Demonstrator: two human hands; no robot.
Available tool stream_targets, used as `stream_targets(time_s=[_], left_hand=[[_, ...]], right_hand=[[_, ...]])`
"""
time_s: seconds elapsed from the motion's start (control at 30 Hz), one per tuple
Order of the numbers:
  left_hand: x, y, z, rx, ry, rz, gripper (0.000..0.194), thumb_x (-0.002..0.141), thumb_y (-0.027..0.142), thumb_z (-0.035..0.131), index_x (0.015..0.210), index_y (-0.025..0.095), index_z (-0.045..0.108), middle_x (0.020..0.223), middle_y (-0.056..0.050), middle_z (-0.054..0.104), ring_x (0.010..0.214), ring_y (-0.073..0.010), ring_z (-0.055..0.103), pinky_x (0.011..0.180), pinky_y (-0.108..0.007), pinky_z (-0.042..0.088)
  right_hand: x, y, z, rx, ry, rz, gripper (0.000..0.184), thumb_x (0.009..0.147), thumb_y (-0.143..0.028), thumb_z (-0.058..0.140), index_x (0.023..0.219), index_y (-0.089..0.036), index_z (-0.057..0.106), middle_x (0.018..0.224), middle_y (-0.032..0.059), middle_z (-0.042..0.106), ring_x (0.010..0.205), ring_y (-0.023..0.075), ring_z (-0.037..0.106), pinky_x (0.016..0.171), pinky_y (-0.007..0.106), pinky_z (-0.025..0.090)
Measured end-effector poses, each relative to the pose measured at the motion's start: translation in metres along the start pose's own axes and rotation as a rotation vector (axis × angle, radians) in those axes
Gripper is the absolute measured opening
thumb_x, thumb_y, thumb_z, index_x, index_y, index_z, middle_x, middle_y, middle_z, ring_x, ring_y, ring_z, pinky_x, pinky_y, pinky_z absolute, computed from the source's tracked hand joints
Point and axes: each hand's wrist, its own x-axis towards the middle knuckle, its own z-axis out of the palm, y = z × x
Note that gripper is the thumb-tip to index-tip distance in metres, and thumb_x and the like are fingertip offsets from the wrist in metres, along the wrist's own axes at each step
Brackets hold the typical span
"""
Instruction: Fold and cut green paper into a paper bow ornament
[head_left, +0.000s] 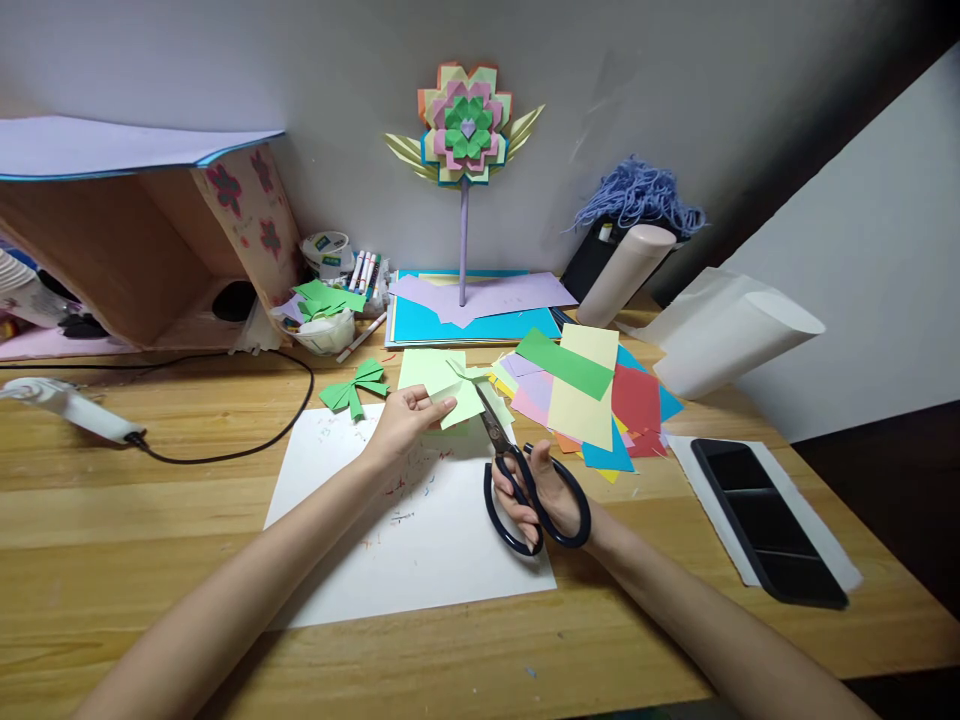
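Observation:
Between thumb and fingers, my left hand (409, 425) pinches a piece of light green paper (463, 403). My right hand (541, 497) grips black-handled scissors (493, 430), fingers through the loops. The blades meet the upper right edge of the paper, where a narrow strip curls away. Beneath both hands lies a white sheet (345, 560) flecked with small coloured marks or scraps. Another light green sheet (424, 368) rests just behind the left hand. A folded green paper bow shape (357, 388) sits to its left.
A pile of coloured paper (637, 400) lies right of the scissors, with a phone (769, 520) farther right. A paper flower (466, 130) stands against the wall. At left are a glue gun (71, 408) with a black cord and a cardboard box (150, 230).

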Motion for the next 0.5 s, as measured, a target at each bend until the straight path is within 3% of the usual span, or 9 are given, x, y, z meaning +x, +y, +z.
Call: stream_targets(time_s=[0.2, 0.37, 0.5], left_hand=[[0.0, 0.001, 0.0, -0.036, -0.005, -0.004, 0.036, 0.056, 0.039, 0.076, 0.054, 0.016, 0.048, 0.047, 0.006, 0.04, 0.044, -0.006, 0.033, 0.046, -0.02, 0.028], [0.001, -0.002, 0.001, -0.107, -0.04, -0.002, 0.032, 0.056, 0.039, 0.076, 0.057, 0.016, 0.054, 0.048, 0.006, 0.043, 0.046, -0.0071, 0.038, 0.057, -0.025, 0.045], [0.0, -0.002, 0.001, -0.109, -0.064, -0.033, 0.029, 0.055, 0.036, 0.077, 0.063, 0.014, 0.06, 0.05, 0.005, 0.044, 0.047, -0.0071, 0.038, 0.059, -0.026, 0.048]], right_hand=[[0.001, 0.003, -0.002, 0.013, -0.005, -0.007, 0.071, 0.053, -0.088, 0.033, 0.066, -0.019, 0.041, 0.036, -0.009, 0.039, 0.023, 0.0059, 0.035, 0.024, 0.017, 0.035], [-0.002, -0.003, 0.006, -0.038, 0.046, -0.01, 0.077, 0.05, -0.091, 0.022, 0.065, -0.018, 0.041, 0.036, -0.0077, 0.039, 0.025, 0.0069, 0.037, 0.026, 0.019, 0.036], [-0.005, -0.01, 0.013, -0.064, 0.071, 0.009, 0.078, 0.049, -0.092, 0.021, 0.063, -0.018, 0.041, 0.035, -0.0078, 0.038, 0.025, 0.0072, 0.039, 0.027, 0.018, 0.036]])
